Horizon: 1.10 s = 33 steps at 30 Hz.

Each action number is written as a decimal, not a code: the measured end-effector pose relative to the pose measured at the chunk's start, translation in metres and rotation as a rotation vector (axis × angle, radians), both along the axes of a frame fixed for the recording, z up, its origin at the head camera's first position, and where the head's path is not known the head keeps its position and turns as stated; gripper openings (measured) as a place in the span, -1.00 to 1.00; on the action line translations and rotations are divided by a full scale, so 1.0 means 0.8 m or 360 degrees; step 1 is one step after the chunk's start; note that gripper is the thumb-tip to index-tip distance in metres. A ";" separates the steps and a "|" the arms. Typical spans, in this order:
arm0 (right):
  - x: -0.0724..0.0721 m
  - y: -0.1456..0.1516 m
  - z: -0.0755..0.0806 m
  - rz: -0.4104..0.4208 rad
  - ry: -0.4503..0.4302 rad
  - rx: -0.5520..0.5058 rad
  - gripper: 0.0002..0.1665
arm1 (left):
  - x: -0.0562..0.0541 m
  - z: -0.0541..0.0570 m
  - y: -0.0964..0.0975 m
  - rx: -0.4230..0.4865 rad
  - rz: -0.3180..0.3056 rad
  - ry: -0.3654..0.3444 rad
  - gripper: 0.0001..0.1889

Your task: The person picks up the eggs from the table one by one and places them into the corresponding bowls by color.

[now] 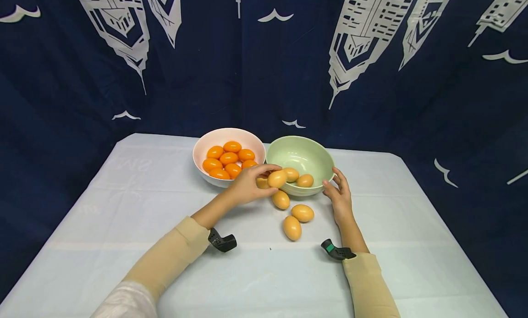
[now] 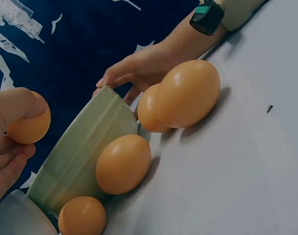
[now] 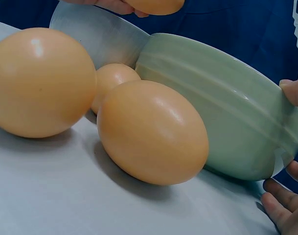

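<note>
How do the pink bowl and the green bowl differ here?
Colour: the pink bowl is pink inside, the green bowl pale green.
Contents: the pink bowl holds orange eggs, the green bowl tan eggs, two visible.
Contact: the right hand holds the green bowl; neither hand grips the pink bowl.
Both are round and open-topped.

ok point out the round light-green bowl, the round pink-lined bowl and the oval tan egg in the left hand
Round light-green bowl [image 3: 222,107]: right wrist view, outer wall.
Round pink-lined bowl [image 1: 228,134]: head view, far inner wall.
Held oval tan egg [image 1: 277,179]: head view, middle of visible side.
</note>
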State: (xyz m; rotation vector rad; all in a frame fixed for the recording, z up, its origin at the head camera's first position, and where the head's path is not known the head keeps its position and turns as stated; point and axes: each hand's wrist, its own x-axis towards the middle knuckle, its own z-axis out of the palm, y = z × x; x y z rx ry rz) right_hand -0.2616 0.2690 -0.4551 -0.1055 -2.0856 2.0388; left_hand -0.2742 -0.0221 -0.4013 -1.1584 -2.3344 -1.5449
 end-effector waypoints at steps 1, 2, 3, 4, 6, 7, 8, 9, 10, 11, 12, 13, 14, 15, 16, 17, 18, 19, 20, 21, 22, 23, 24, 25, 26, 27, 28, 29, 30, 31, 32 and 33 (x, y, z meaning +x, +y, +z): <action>0.000 0.000 0.000 -0.0001 0.0000 0.0000 -0.28 | -0.001 0.001 0.002 0.0004 -0.0005 -0.0017 -0.47; 0.000 0.000 0.000 -0.0001 0.0000 -0.0001 -0.28 | -0.003 0.002 0.004 0.0007 -0.0010 -0.0029 -0.47; 0.000 0.000 0.000 -0.0001 0.0000 -0.0001 -0.28 | -0.004 0.003 0.006 0.0011 -0.0011 -0.0041 -0.47; 0.000 0.000 0.000 -0.0002 -0.0001 0.0001 -0.28 | -0.006 0.004 0.008 0.0014 -0.0016 -0.0048 -0.47; 0.000 0.000 0.000 -0.0003 0.0000 0.0002 -0.28 | -0.010 0.005 0.013 0.0009 -0.0024 -0.0044 -0.47; 0.000 0.000 0.000 -0.0002 0.0002 0.0004 -0.28 | -0.012 0.006 0.015 0.0000 -0.0024 -0.0035 -0.46; 0.000 0.000 0.000 -0.0002 0.0004 0.0003 -0.29 | -0.014 0.007 0.018 -0.0014 -0.0021 -0.0022 -0.47; 0.000 0.000 0.000 -0.0001 0.0006 0.0002 -0.29 | -0.016 0.008 0.020 -0.0028 -0.0015 -0.0011 -0.47; 0.000 0.000 0.000 0.0000 0.0009 0.0000 -0.29 | -0.017 0.010 0.023 -0.0043 -0.0014 -0.0002 -0.47; 0.000 0.000 0.000 0.0001 0.0012 -0.0002 -0.29 | -0.019 0.011 0.025 -0.0060 -0.0011 0.0000 -0.47; 0.000 0.000 0.000 0.0000 0.0014 -0.0003 -0.29 | -0.021 0.013 0.028 -0.0081 -0.0006 -0.0004 -0.47; 0.001 0.000 0.000 0.0001 0.0015 -0.0003 -0.29 | -0.022 0.014 0.030 -0.0101 -0.0006 -0.0009 -0.48; 0.001 0.000 0.000 0.0000 0.0015 -0.0002 -0.29 | -0.024 0.016 0.033 -0.0118 -0.0010 -0.0023 -0.48; 0.001 -0.001 0.000 -0.0001 0.0011 0.0001 -0.29 | -0.026 0.017 0.035 -0.0136 -0.0014 -0.0042 -0.48; 0.001 -0.001 0.000 -0.0002 0.0009 0.0005 -0.28 | -0.028 0.018 0.038 -0.0154 -0.0022 -0.0061 -0.48; 0.001 -0.001 0.000 -0.0004 0.0008 0.0008 -0.28 | -0.030 0.020 0.040 -0.0169 -0.0030 -0.0076 -0.48; 0.001 -0.001 0.000 -0.0006 0.0006 0.0013 -0.28 | -0.033 0.020 0.042 -0.0184 -0.0036 -0.0082 -0.48; 0.001 -0.001 0.000 -0.0007 0.0002 0.0016 -0.28 | -0.035 0.021 0.044 -0.0195 -0.0043 -0.0089 -0.48; 0.001 0.000 0.000 -0.0008 -0.0001 0.0020 -0.28 | -0.037 0.022 0.046 -0.0205 -0.0047 -0.0093 -0.48; 0.000 0.000 0.000 -0.0008 -0.0005 0.0020 -0.28 | -0.040 0.022 0.048 -0.0217 -0.0050 -0.0090 -0.48; 0.000 0.000 0.000 -0.0008 -0.0004 0.0019 -0.28 | -0.043 0.023 0.050 -0.0230 -0.0053 -0.0088 -0.48; 0.000 -0.001 0.000 -0.0008 -0.0006 0.0020 -0.29 | -0.046 0.023 0.052 -0.0240 -0.0060 -0.0088 -0.48; 0.000 -0.001 -0.001 -0.0008 -0.0008 0.0021 -0.28 | -0.048 0.023 0.054 -0.0255 -0.0063 -0.0092 -0.48; 0.000 -0.001 -0.001 -0.0008 -0.0009 0.0021 -0.29 | -0.051 0.023 0.055 -0.0267 -0.0070 -0.0104 -0.49; 0.000 -0.001 -0.001 -0.0007 -0.0008 0.0021 -0.29 | -0.053 0.023 0.057 -0.0283 -0.0072 -0.0113 -0.49; 0.000 -0.001 0.000 -0.0007 -0.0006 0.0020 -0.29 | -0.056 0.023 0.058 -0.0303 -0.0076 -0.0126 -0.49; 0.000 -0.001 0.000 -0.0009 -0.0005 0.0021 -0.29 | -0.058 0.023 0.060 -0.0326 -0.0081 -0.0139 -0.49; 0.000 -0.001 0.000 -0.0011 -0.0005 0.0024 -0.29 | -0.060 0.023 0.061 -0.0351 -0.0088 -0.0157 -0.49; 0.000 -0.001 0.000 -0.0012 -0.0008 0.0025 -0.29 | -0.063 0.023 0.062 -0.0381 -0.0094 -0.0173 -0.49; 0.000 -0.001 0.000 -0.0013 -0.0008 0.0024 -0.29 | -0.064 0.024 0.063 -0.0411 -0.0107 -0.0189 -0.49; 0.000 -0.001 0.000 -0.0014 -0.0008 0.0024 -0.29 | -0.066 0.025 0.064 -0.0447 -0.0121 -0.0204 -0.49; 0.000 -0.001 0.000 -0.0016 -0.0010 0.0022 -0.29 | -0.069 0.025 0.065 -0.0482 -0.0140 -0.0228 -0.49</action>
